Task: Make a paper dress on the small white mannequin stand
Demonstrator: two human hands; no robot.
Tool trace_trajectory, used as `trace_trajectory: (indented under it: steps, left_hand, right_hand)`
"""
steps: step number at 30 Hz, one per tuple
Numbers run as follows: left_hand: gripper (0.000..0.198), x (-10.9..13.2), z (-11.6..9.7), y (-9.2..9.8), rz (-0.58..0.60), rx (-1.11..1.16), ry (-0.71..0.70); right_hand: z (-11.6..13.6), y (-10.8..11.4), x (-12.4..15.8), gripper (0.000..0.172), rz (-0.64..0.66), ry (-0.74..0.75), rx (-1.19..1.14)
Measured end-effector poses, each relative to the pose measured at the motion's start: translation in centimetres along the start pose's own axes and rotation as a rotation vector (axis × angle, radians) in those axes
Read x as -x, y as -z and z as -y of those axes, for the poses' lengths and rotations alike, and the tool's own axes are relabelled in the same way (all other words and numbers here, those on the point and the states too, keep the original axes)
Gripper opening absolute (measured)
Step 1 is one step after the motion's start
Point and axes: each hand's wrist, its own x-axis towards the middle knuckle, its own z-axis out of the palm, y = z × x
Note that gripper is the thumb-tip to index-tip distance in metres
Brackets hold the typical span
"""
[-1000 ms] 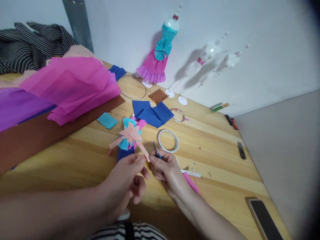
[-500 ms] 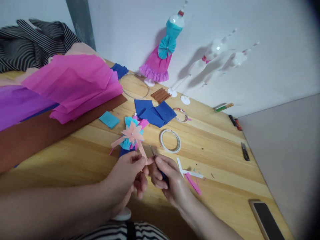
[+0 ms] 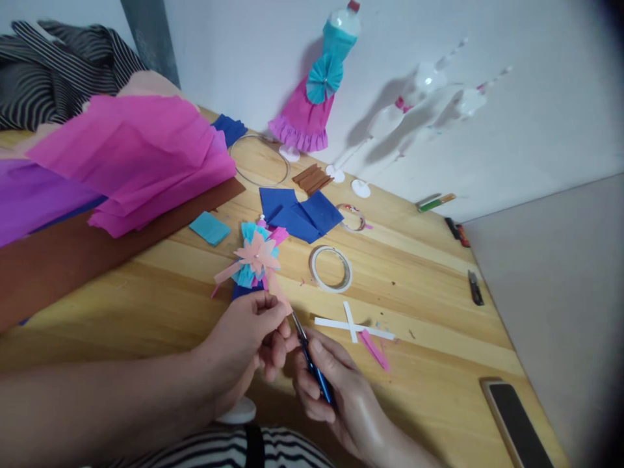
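Observation:
In my left hand [image 3: 253,341], thumb and fingers pinch the end of a peach crepe-paper strip [image 3: 277,286]. That strip trails from a layered paper flower [image 3: 257,253], peach petals over turquoise and pink paper with a small pearl-like bead at its centre. A second peach tail points to the left. My right hand [image 3: 331,377] is closed round blue-handled scissors [image 3: 314,367], their blades pointing up and left to the strip's tip beside my left fingertips. Whether the blades touch the paper I cannot tell. Part of the flower's stand is hidden behind my left hand.
Blue paper pieces [image 3: 302,214], a tape roll [image 3: 331,269], white strips [image 3: 351,325] and a pink scrap [image 3: 374,351] lie beyond my hands. Pink crepe paper [image 3: 141,156] is piled left. A paper-dressed bottle [image 3: 312,91] stands by the wall. A phone [image 3: 519,422] lies right.
The scissors have shifted down and right and point at the strip's tip, with more of their handle showing. My left hand keeps its pinch. The view has shifted slightly.

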Motion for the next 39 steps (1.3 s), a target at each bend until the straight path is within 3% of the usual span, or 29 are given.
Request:
trace_trajectory:
  steps: [29, 39]
  left_hand:
    - [0.034, -0.2, 0.7, 0.4, -0.019, -0.015, -0.007]
    - [0.025, 0.0, 0.8, 0.3, -0.026, -0.023, -0.012]
  right_hand:
    - [-0.3, -1.0, -0.2, 0.034, -0.033, 0.05, 0.015]
    - [0.5, -0.4, -0.2, 0.033, -0.029, -0.046, -0.034]
